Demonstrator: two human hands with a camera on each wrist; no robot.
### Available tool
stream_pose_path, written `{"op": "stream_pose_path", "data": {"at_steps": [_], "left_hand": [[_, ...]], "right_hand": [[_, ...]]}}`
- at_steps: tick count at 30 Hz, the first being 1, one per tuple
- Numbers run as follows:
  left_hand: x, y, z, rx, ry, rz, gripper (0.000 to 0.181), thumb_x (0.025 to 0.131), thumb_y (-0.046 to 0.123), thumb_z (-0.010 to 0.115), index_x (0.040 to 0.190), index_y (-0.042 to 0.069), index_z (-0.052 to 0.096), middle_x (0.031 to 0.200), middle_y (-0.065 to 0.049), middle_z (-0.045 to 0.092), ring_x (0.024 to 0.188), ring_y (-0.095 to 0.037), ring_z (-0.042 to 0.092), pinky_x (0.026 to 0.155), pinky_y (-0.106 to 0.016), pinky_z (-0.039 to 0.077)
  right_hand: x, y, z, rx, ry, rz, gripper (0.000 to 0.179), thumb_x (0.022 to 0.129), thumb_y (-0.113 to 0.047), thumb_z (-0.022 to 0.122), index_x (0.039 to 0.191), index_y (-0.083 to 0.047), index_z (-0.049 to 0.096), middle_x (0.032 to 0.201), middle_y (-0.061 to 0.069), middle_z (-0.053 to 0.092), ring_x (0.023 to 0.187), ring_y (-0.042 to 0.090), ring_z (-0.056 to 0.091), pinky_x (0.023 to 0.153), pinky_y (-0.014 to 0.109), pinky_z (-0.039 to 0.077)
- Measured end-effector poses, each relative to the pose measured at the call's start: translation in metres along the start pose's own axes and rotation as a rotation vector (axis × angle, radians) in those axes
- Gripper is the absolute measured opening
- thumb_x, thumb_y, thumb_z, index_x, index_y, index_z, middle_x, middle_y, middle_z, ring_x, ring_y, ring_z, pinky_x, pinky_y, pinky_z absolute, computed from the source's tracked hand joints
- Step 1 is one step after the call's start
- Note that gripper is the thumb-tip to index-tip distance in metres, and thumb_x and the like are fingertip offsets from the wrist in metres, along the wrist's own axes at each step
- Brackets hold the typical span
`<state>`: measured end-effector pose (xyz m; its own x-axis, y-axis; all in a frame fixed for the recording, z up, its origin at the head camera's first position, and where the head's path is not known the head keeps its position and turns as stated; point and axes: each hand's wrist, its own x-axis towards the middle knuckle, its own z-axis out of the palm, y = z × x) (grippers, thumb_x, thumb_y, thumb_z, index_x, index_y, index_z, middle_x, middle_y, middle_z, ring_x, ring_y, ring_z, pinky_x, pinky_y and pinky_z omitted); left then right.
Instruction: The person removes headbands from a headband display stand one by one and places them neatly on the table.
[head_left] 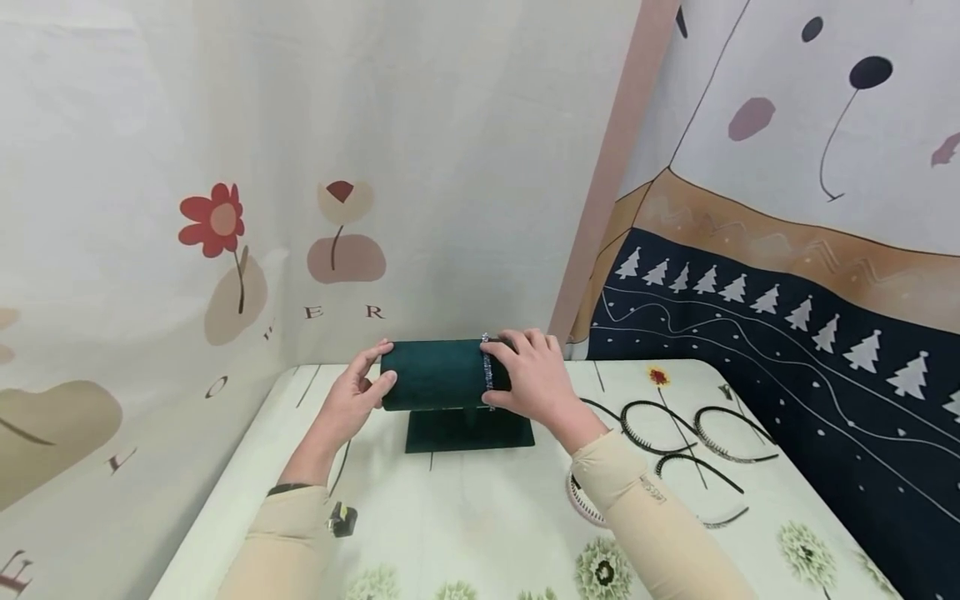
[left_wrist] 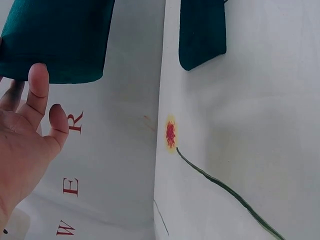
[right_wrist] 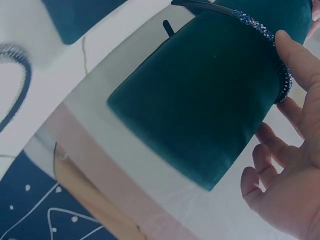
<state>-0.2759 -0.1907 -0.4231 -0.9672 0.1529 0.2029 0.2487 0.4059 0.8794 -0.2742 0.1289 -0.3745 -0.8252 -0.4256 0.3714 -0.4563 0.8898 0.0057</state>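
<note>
A dark green velvet display stand, a thick horizontal roll above a flat base, stands at the back of the table. Around its right part runs a headband covered in blue glitter. My left hand holds the left end of the roll, thumb in front and fingers along the top edge. With thumb and forefinger my right hand pinches the headband; in the right wrist view the thumb lies on its glittery band and the other fingers bend loosely beside the roll. Plain black ends of the headband show past the roll there.
Several black toothed headbands lie on the table's right side, and a pale one is partly behind my right forearm. A small dark clip lies near my left sleeve. Printed curtains hang behind the table.
</note>
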Motion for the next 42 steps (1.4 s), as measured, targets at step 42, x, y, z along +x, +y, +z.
{"op": "stream_pose_path", "data": {"at_steps": [42], "left_hand": [[-0.001, 0.000, -0.001, 0.000, -0.003, 0.017, 0.059, 0.111, 0.037, 0.059, 0.165, 0.026, 0.039, 0.180, 0.000, 0.024, 0.079, -0.023, 0.057, 0.076, -0.026, 0.056]], "right_hand": [[-0.015, 0.098, -0.002, 0.465, -0.328, 0.151, 0.149, 0.063, -0.052, 0.103, 0.173, -0.028, 0.006, 0.180, 0.013, 0.016, 0.160, 0.044, 0.015, 0.125, 0.079, 0.023]]}}
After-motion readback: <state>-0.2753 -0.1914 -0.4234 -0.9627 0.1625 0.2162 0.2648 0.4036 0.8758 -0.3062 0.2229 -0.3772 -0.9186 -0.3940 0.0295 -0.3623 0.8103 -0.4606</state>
